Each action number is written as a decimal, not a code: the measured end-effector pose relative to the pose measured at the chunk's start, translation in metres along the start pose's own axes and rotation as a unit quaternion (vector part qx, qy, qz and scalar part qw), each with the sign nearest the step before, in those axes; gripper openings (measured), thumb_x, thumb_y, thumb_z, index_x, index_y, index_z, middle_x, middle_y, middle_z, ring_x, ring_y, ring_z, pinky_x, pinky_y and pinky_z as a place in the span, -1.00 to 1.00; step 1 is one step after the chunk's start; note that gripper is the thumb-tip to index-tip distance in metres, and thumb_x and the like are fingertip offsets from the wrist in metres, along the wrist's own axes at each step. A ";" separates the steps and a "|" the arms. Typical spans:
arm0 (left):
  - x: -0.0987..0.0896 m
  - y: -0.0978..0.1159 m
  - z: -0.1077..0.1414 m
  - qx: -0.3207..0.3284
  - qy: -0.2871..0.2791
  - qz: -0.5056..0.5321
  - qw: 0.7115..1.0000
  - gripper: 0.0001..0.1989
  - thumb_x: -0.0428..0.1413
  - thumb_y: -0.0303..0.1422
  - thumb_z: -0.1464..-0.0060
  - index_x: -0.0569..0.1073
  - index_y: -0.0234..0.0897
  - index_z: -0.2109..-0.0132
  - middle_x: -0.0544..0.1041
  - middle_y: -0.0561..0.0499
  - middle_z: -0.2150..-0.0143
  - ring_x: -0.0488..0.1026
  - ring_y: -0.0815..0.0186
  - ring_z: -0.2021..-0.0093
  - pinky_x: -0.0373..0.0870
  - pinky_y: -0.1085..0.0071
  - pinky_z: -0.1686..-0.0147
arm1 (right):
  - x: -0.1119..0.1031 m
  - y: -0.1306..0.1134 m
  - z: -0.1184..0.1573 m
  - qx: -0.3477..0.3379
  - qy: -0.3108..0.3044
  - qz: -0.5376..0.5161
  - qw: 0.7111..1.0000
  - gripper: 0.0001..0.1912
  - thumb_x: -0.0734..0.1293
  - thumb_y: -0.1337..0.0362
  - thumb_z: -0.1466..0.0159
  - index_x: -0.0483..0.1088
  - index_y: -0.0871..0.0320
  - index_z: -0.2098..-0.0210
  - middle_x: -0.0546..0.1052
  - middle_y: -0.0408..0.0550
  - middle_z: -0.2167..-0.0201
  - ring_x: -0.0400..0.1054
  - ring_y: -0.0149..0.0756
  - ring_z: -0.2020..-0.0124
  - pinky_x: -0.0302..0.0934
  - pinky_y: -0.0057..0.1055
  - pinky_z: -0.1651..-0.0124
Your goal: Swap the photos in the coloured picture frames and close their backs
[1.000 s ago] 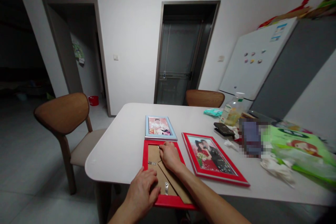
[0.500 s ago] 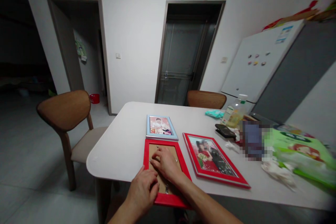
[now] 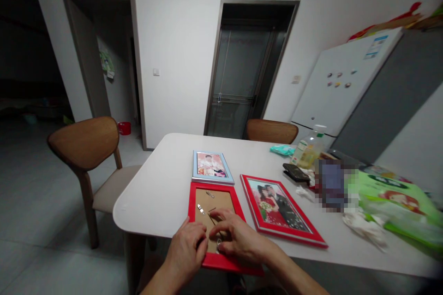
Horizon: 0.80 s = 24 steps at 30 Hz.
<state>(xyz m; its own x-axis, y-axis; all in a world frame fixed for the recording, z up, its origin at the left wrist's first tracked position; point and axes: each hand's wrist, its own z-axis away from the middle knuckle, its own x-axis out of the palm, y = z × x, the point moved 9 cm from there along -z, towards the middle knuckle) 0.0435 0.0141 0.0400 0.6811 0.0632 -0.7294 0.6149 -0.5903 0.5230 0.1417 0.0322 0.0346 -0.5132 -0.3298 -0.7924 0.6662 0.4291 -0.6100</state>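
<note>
A red picture frame [image 3: 238, 205] lies face down at the table's near edge, its brown backing board [image 3: 206, 227] facing up. My left hand [image 3: 187, 245] grips the frame's left side near the lower corner, fingers curled. Over the lower right of the board is my right hand [image 3: 242, 236], its fingers bent and apart, with the thumb by a small metal clip [image 3: 218, 242]. Two other metal pieces, an upper clip [image 3: 210, 194] and a left clip [image 3: 200, 209], show on the board. The right hand hides the board's right side.
A light blue framed photo [image 3: 212, 166] touches the far end, and a red framed couple photo [image 3: 282, 209] lies to the right. Farther right are a bottle [image 3: 308, 147], a black wallet [image 3: 296, 173], crumpled tissue [image 3: 365, 227] and a green package [image 3: 394, 193] on the white table [image 3: 152, 193].
My right hand has moved from the board's upper part down toward its lower clip, uncovering the top and left clips. My left hand stays on the frame's left side.
</note>
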 end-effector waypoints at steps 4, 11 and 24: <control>0.001 0.000 0.000 0.001 -0.003 -0.005 1.000 -0.83 -0.04 -0.56 0.10 0.38 -0.23 0.41 0.49 0.02 0.30 0.40 0.29 0.23 0.16 0.17 0.00 | 0.004 -0.003 0.000 -0.007 0.020 -0.009 1.000 -0.83 0.28 0.31 0.01 0.45 0.06 0.39 0.19 -0.09 -0.04 0.04 -0.28 -0.06 -0.09 -0.32 -0.09; 0.000 0.002 0.001 0.007 -0.005 -0.024 1.000 -0.84 -0.05 -0.56 0.09 0.37 -0.23 0.40 0.48 0.02 0.32 0.40 0.31 0.26 0.20 0.22 0.01 | -0.010 0.000 0.001 0.024 0.125 0.053 0.990 -0.70 0.27 0.28 -0.01 0.38 0.10 0.22 0.29 0.00 0.05 0.14 -0.25 0.04 -0.01 -0.35 -0.01; 0.000 -0.018 0.005 -0.019 0.056 0.027 0.998 -0.53 -0.01 -0.54 0.17 0.23 -0.30 0.02 0.22 -0.18 -0.10 0.18 0.16 -0.08 0.18 0.16 -0.03 | -0.033 0.013 -0.002 0.112 0.204 0.080 0.969 -0.56 0.24 0.39 0.11 0.35 0.16 0.18 0.40 0.00 0.24 0.24 -0.25 0.19 0.10 -0.42 0.11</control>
<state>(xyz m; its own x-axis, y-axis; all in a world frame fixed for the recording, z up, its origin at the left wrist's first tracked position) 0.0307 0.0204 0.0280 0.7526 0.1230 -0.6469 0.5894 -0.5639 0.5785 0.1657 0.0503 0.0526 -0.5352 0.1062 -0.8380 0.8319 0.2387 -0.5010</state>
